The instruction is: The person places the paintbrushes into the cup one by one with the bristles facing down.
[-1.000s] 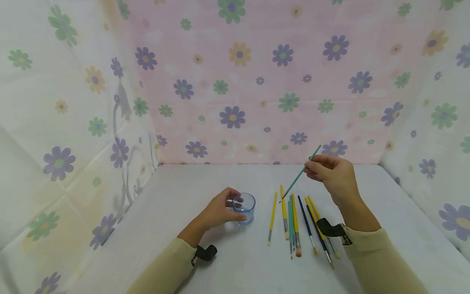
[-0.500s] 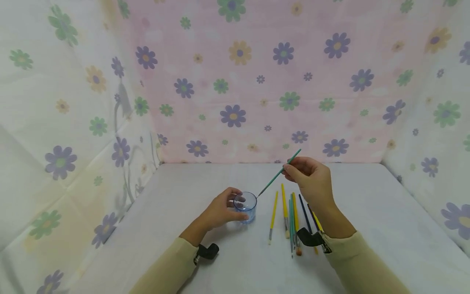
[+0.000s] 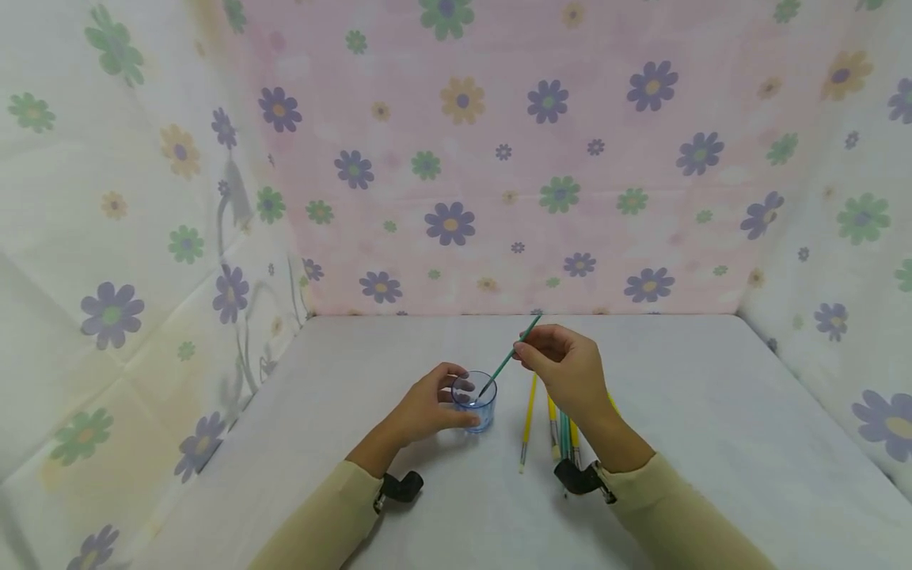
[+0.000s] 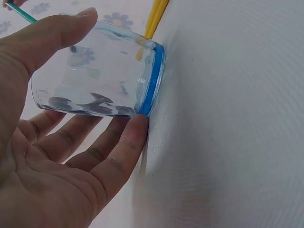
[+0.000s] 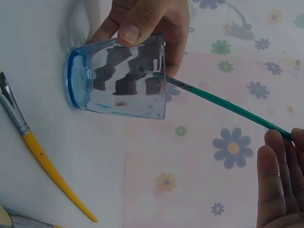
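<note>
"Left hand (image 3: 420,408) first: what do we find it doing?"

"We find it grasping a clear glass (image 3: 480,421), thumb along the near side and fingers curled round the far side. The glass is upright just right of the palm, its blue base down at the white tabletop (image 3: 456,522)."

"And the right hand (image 3: 570,372)?"

"There we see a pinch: thumb and fingertips hold a green brush (image 5: 228,106) by its handle, and the brush slants down and leftward from those fingers."

"Can we say where its tip is?"

"We can. From the right wrist camera we see it through the wall, past the rim and inside the glass. Whether it touches the wall we can't tell."

"What else lies around the hands?"

"Between the two, right of the glass, we have a yellow brush (image 3: 529,418), bristles towards us. More brushes (image 3: 552,419) lie below the right hand and its wrist, partly hidden, so we won't count them."

"And beyond both hands?"

"A pink cloth (image 3: 492,174) with printed flowers hangs past the far edge of the tabletop."
</note>
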Tool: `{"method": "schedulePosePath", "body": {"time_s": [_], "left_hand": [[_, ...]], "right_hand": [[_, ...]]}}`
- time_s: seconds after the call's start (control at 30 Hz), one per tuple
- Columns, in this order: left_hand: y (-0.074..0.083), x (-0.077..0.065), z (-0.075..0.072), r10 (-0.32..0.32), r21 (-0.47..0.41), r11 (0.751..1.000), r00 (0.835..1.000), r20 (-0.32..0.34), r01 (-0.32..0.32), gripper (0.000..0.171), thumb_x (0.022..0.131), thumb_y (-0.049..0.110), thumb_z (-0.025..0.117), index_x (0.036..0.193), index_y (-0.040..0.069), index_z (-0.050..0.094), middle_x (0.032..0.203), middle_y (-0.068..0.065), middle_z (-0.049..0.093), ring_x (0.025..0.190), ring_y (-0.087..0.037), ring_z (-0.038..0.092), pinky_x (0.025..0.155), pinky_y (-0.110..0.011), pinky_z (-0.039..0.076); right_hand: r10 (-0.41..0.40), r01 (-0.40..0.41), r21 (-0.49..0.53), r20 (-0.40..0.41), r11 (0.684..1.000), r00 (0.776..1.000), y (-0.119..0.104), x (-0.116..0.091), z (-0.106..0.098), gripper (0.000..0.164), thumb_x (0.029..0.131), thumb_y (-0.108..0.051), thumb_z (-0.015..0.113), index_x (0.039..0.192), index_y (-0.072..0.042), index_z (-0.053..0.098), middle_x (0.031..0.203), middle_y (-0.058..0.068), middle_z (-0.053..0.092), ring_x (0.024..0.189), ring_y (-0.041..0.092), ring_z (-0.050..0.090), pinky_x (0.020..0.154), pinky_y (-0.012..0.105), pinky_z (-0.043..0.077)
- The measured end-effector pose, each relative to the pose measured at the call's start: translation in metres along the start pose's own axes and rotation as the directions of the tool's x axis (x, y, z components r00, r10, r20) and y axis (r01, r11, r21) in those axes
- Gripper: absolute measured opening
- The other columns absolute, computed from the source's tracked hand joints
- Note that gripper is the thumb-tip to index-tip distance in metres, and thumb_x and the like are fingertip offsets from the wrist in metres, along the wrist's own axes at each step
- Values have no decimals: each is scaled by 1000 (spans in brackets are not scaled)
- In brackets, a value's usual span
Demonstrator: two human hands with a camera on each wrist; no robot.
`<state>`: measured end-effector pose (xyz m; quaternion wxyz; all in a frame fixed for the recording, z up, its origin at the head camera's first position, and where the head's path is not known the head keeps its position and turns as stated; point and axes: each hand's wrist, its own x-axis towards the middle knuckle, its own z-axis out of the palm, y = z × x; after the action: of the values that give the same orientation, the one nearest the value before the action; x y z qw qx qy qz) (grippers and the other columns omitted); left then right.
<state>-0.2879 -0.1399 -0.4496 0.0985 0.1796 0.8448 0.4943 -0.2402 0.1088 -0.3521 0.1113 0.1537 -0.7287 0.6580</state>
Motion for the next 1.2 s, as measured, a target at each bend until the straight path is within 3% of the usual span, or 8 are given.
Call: {"method": "schedulePosePath", "body": {"time_s": [0.37,0.6,0.77,1.2], "left_hand": [[-1,-2,0,8,-29,1000,1000,21,-7,81,66,40,86,133,22,43,127,2,59,114,-18,58,94,-42,50],[-4,-1,-1,14,-34,999,1000,17,-13,83,65,43,86,132,22,43,126,3,59,113,-18,59,94,-41,49],[-3,-1,-1,6,-45,999,1000,18,-5,81,66,40,86,132,22,43,127,3,59,114,-19,58,94,-42,49],[0,-1,0,-5,-32,999,1000,18,5,81,66,38,86,133,21,43,127,1,59,111,-18,59,94,-42,50]], "right_hand": [[52,-50,-76,14,996,999,9,-2,10,18,88,-18,69,103,-7,66,98,12,70,90,26,70,77,30,57],[54,-52,-96,17,994,998,12,-3,14,21,88,-14,69,105,-3,66,98,12,70,89,25,70,75,26,56],[51,-50,-94,7,994,999,15,-2,14,19,87,-14,69,104,-4,66,98,12,70,88,25,70,75,29,57],[84,-85,-85,-18,993,996,56,16,10,24,85,-28,73,104,-16,68,96,2,71,85,16,70,73,28,57]]}}
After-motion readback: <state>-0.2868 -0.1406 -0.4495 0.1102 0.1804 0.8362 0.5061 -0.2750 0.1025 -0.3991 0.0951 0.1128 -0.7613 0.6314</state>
